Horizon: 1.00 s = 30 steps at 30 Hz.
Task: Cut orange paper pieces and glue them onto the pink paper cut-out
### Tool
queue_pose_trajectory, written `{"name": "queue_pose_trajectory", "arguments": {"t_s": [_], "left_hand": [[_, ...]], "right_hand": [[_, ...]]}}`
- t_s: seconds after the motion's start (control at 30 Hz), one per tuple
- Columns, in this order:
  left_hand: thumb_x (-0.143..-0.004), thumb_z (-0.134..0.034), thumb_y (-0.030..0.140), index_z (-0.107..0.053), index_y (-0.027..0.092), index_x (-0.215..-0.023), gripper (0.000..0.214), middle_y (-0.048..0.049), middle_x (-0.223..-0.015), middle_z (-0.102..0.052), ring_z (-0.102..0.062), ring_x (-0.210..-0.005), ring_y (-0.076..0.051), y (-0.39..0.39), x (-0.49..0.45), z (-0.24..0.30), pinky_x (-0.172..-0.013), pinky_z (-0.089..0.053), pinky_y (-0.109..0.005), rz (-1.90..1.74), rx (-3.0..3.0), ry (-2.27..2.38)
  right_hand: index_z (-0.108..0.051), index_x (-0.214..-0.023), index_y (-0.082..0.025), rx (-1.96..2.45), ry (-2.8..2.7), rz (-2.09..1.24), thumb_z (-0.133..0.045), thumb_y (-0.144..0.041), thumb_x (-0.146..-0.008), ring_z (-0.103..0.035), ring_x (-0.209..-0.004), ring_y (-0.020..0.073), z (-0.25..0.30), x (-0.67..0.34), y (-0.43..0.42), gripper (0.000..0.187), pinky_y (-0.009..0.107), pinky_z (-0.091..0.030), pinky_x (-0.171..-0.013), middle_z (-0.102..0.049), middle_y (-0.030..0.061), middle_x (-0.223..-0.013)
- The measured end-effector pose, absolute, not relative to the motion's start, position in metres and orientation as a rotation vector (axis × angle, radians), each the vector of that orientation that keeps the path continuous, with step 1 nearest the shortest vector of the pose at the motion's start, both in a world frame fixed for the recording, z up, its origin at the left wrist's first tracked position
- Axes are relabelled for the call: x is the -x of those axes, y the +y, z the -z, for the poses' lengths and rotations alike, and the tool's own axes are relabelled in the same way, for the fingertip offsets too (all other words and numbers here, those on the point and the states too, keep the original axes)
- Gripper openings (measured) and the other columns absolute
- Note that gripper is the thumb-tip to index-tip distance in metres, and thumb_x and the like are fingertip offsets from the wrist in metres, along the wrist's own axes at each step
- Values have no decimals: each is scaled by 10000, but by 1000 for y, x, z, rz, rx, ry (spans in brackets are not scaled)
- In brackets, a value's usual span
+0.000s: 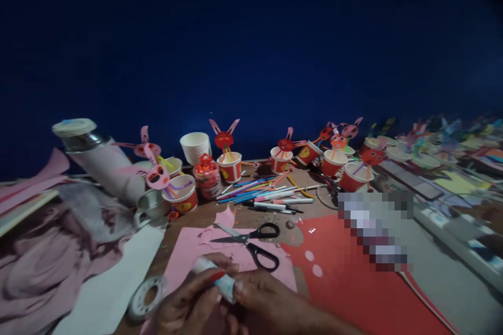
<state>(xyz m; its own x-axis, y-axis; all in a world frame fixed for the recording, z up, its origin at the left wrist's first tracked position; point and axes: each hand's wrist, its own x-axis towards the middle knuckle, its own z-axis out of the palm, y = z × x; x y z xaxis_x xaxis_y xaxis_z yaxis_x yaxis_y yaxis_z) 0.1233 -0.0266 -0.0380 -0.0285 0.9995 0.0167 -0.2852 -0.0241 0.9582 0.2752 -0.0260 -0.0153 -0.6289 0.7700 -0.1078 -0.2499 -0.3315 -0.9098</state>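
Note:
My left hand (188, 301) and my right hand (267, 301) meet at the bottom edge of the view, both closed round a white glue stick (214, 273) with a red band. The hands are above a pink paper sheet (188, 251). Black-handled scissors (251, 243) lie open on that sheet just beyond my fingers. A red paper sheet (346, 282) with punched round holes lies to the right.
Several red-and-white paper cups with paper bunny faces (230, 159) stand along the back. A stack of white cups (195, 146), a heap of coloured pens (263, 191), a tape roll (147, 296), a metal mug (151, 207), a flask (98, 159) and crumpled cloth (47, 251) surround them.

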Motion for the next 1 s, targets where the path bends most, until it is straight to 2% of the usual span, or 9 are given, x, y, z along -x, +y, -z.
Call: {"name": "queue_pose_trajectory", "arguments": {"t_s": [0.1, 0.17, 0.23, 0.4, 0.57, 0.63, 0.7, 0.87, 1.0], "left_hand": [[-682, -692, 277, -719, 238, -769, 99, -22, -890, -676, -620, -833, -183, -31, -127, 26, -755, -510, -242, -1395, -1000, 980], [-716, -665, 269, -719, 233, -785, 94, -29, -874, -669, -618, -820, -168, -32, -128, 19, -739, -502, -228, -1373, -1035, 906], [-748, -635, 260, -719, 224, -792, 102, -42, -900, -657, -619, -815, -166, -31, -128, 16, -725, -500, -230, -1377, -1090, 832], [-830, -522, 229, -682, 275, -912, 186, -51, -1031, -607, -609, -515, -104, -31, -123, 19, -477, -513, -249, -1243, -1016, 546], [-820, -537, 179, -695, 256, -897, 192, -54, -995, -612, -588, -947, -207, -28, -117, 12, -788, -485, -292, -1301, -1251, 694], [-829, -521, 192, -694, 265, -901, 201, -57, -1001, -611, -581, -960, -214, -27, -116, 9, -785, -481, -298, -1291, -1292, 684], [-825, -528, 197, -701, 259, -876, 191, -57, -982, -616, -584, -943, -207, -27, -117, 8, -785, -478, -296, -1300, -1301, 687], [-823, -529, 196, -690, 268, -883, 186, -45, -1016, -588, -612, -660, -120, -27, -119, 12, -622, -510, -265, -1262, -1159, 616], [-826, -524, 166, -695, 247, -886, 199, -65, -986, -602, -580, -938, -201, -25, -115, 9, -803, -468, -312, -1289, -1295, 649]], "right_hand": [[-595, -842, -177, 839, -1379, -1683, -570, -422, -784, -469, -692, 102, 17, -274, -27, 253, 212, -378, -687, -524, -10, -773], [-578, -794, -195, 865, -1357, -1602, -625, -396, -745, -482, -738, 119, 16, -273, -26, 212, 209, -392, -675, -535, -15, -788], [-581, -796, -203, 871, -1339, -1677, -642, -455, -709, -503, -753, 144, 16, -272, -26, 273, 236, -414, -675, -550, -3, -784], [-615, -698, -179, 960, -1410, -1769, -443, -587, -791, -538, -727, 196, 16, -274, -27, 452, 314, -429, -678, -579, 55, -715], [-598, -794, -193, 1145, -1592, -1438, -578, -444, -760, -499, -787, 190, 19, -277, -26, 254, 307, -397, -747, -588, 38, -819], [-585, -805, -197, 1176, -1636, -1335, -622, -428, -724, -487, -779, 186, 22, -278, -26, 248, 295, -395, -734, -577, 26, -810], [-590, -853, -211, 1110, -1569, -1476, -591, -478, -739, -499, -795, 185, 23, -279, -27, 289, 293, -401, -740, -577, 23, -824], [-619, -734, -178, 1012, -1454, -1763, -398, -531, -846, -527, -678, 168, 22, -278, -28, 431, 290, -419, -654, -585, 40, -709], [-599, -767, -198, 1130, -1620, -1400, -542, -469, -783, -501, -789, 198, 22, -277, -28, 277, 316, -396, -762, -567, 34, -735]]}}
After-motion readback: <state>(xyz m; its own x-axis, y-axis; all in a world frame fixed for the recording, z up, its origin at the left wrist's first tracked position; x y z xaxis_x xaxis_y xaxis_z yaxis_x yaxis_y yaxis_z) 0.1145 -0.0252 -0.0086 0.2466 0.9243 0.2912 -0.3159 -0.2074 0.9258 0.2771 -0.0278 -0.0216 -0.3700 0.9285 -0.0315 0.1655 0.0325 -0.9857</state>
